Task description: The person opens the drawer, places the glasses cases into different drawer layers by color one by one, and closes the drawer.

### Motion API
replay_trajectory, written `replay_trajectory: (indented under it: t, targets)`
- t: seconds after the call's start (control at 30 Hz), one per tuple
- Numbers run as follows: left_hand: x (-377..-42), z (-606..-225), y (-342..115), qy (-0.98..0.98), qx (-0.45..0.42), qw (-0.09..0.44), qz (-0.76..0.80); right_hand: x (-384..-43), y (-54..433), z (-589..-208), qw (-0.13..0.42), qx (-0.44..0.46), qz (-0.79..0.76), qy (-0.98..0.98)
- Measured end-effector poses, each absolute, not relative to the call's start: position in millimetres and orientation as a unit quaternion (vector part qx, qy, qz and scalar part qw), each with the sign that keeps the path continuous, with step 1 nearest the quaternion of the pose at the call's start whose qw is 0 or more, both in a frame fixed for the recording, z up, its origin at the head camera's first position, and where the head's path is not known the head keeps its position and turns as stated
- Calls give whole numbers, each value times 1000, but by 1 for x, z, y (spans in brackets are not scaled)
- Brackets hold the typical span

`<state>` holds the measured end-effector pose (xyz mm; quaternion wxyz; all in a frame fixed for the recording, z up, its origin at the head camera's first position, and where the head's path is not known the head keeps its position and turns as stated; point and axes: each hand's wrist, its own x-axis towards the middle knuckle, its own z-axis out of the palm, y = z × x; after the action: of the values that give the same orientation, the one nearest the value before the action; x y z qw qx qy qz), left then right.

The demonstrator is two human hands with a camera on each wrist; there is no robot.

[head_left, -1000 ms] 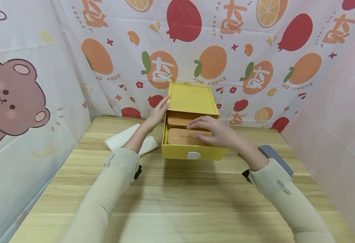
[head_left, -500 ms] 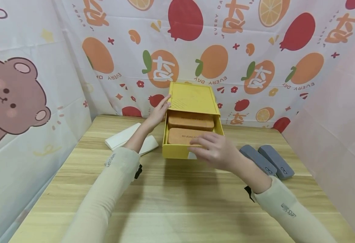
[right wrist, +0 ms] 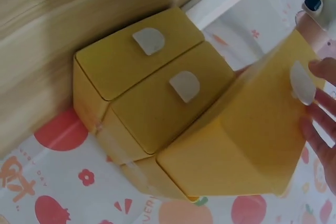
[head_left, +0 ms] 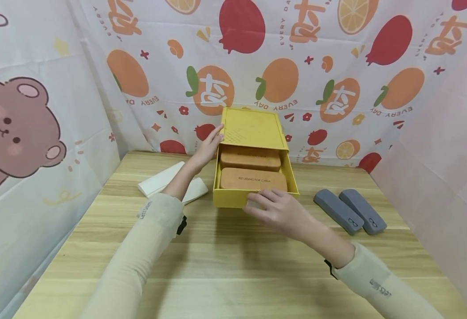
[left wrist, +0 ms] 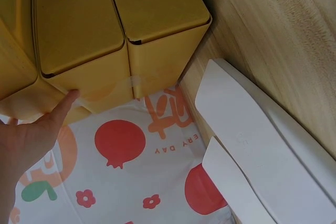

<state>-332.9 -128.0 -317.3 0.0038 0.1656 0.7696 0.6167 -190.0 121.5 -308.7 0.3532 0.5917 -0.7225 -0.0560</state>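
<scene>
A yellow drawer cabinet (head_left: 253, 128) stands against the back curtain, with its top drawer (head_left: 228, 199) pulled out. Two brown cases lie inside; the front brown case (head_left: 253, 178) reads "REFUELING FOR CHINA", the rear brown case (head_left: 251, 158) sits partly under the cabinet's top. My left hand (head_left: 207, 148) rests against the cabinet's left side, its fingers extended. At the drawer's front is my right hand (head_left: 277, 210), fingertips right at the white tab (right wrist: 303, 83). Its fingers are loosely bent, and nothing is held in its palm. Two lower drawers (right wrist: 163, 98) are closed.
Two grey glasses cases (head_left: 339, 210) with a glasses mark lie side by side on the wooden table (head_left: 233, 274) at the right. White flat cases (head_left: 161, 179) lie left of the cabinet, partly behind my left forearm. Printed curtains (head_left: 157, 66) enclose the back and sides.
My right hand has come out from over the brown cases and down to the drawer's front. The cases stay in the drawer. My left hand has not moved.
</scene>
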Motion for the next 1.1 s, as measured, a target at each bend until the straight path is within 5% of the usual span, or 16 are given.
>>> replay_trajectory:
  t: [0.47, 1.1]
  targets:
    - [-310, -296, -125, 766, 165, 19, 621, -204, 135, -332, 446, 586, -162, -657]
    - [-308, -294, -123, 778, 157, 2, 609, -212, 126, -345, 541, 574, -113, -604]
